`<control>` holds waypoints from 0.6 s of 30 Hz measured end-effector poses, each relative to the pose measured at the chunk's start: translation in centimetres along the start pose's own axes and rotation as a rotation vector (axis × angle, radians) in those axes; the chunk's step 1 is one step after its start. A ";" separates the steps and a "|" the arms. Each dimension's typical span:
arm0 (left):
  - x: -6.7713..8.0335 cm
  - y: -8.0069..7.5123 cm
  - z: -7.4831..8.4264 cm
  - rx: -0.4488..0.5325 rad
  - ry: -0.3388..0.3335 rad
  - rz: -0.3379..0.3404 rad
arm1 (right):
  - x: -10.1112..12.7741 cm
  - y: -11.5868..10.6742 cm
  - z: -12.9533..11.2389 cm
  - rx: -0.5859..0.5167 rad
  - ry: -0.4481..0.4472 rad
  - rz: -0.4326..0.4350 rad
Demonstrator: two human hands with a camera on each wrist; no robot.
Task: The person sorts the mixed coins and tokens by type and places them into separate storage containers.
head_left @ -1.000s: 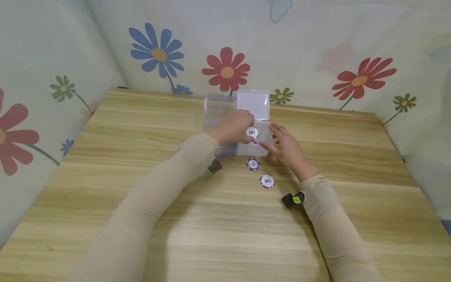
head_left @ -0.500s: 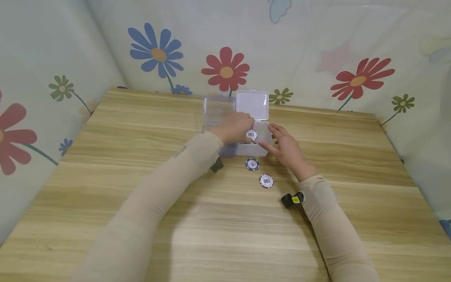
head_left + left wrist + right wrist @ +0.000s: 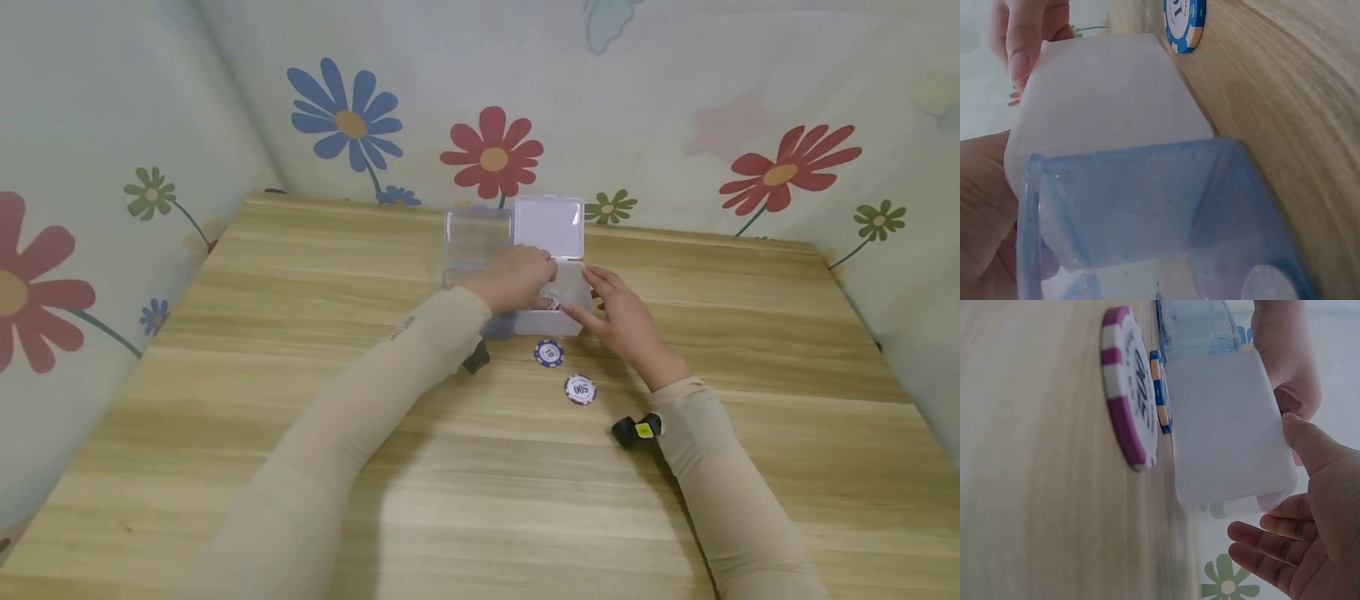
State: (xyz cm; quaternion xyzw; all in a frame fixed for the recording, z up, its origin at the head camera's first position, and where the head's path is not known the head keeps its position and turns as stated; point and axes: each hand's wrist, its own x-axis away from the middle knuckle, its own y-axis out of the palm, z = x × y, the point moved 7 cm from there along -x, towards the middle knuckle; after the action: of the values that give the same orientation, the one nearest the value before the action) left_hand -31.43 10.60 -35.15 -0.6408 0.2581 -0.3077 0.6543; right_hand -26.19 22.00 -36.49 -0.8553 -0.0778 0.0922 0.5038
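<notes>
A white plastic box [image 3: 550, 322] stands with its lid [image 3: 550, 227] raised, touching a clear bluish box [image 3: 501, 325] on its left. My left hand [image 3: 517, 275] reaches over the white box and pinches a white poker chip [image 3: 551, 298] inside it. The fingers partly cover that chip; in the left wrist view the box wall hides it. On the right, my right hand [image 3: 630, 323] holds the white box at its corner, thumb on the front rim and fingertips along the side. Two poker chips lie before the box: a blue 10 [image 3: 549, 353] and a purple-edged 500 [image 3: 581, 389].
The bluish box's clear lid [image 3: 478, 237] also stands raised. Both boxes sit near the back of a wooden table [image 3: 487, 500]. A flowered cloth [image 3: 637, 100] hangs behind the table's back edge.
My left hand has lowered the 100 poker chip into the white box, and the chip has tilted. The right hand has stayed at the box's corner. The head view has shifted slightly.
</notes>
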 end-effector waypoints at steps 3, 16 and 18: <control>0.1 -0.2 0.0 -0.006 0.002 0.010 | -0.1 0.1 0.0 -0.006 0.007 -0.007; 2.1 -2.3 0.6 0.034 -0.046 0.175 | -0.1 0.2 0.1 0.002 0.006 -0.001; 2.7 -2.9 0.9 0.044 -0.039 0.225 | -0.1 0.1 0.1 0.000 0.004 0.003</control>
State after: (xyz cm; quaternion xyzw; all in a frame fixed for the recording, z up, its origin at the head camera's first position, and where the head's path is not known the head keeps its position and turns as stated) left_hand -29.15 9.26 -32.05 -0.5992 0.3088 -0.2250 0.7035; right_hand -26.30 22.02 -36.62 -0.8556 -0.0756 0.0912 0.5039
